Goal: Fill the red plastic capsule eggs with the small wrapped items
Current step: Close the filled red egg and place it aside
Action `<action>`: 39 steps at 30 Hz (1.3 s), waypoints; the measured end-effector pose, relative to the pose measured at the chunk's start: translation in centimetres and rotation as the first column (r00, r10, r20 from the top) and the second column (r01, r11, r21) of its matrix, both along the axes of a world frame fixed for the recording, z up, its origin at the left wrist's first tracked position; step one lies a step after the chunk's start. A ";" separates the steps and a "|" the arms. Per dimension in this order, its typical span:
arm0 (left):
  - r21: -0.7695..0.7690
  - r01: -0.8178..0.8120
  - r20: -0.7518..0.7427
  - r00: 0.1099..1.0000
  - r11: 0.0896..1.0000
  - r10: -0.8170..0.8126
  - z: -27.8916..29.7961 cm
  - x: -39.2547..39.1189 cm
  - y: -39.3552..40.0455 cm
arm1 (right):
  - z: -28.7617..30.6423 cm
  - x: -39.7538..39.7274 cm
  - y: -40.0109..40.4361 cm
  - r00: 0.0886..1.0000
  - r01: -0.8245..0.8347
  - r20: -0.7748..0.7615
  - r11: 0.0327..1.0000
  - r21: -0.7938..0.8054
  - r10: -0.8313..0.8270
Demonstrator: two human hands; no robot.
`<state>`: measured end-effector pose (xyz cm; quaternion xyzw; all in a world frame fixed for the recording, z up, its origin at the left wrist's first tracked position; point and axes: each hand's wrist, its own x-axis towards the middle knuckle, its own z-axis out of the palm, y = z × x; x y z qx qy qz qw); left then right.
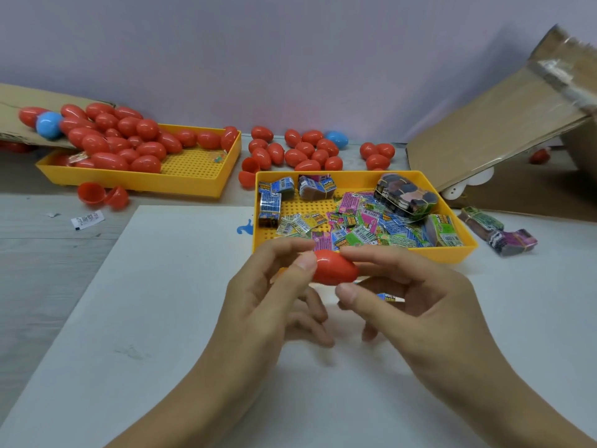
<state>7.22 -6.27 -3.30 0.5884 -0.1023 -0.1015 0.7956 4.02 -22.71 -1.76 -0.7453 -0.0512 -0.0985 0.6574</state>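
Red egg [334, 268] pinched between left hand [268, 305] and right hand [416, 299] grips, just before yellow tray [452, 253]

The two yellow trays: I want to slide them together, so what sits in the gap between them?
In the head view, a few closed red eggs and an opened red egg lie between the egg tray and the wrapper tray.

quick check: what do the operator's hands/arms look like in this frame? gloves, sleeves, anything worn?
Two bare hands, left hand and right hand, with no gloves. Forearms are uncovered down to the bottom edge of the frame, with no sleeve in view. No rings, watch, bands or markers visible on the fingers or wrists. Nails are short and unpainted.
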 end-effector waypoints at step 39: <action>0.060 -0.185 0.258 0.952 0.981 0.164 -0.4 0.0 0.1 | 1.2 1.4 -4.0 0.967 -0.064 -0.197 0.593 -0.802 -0.163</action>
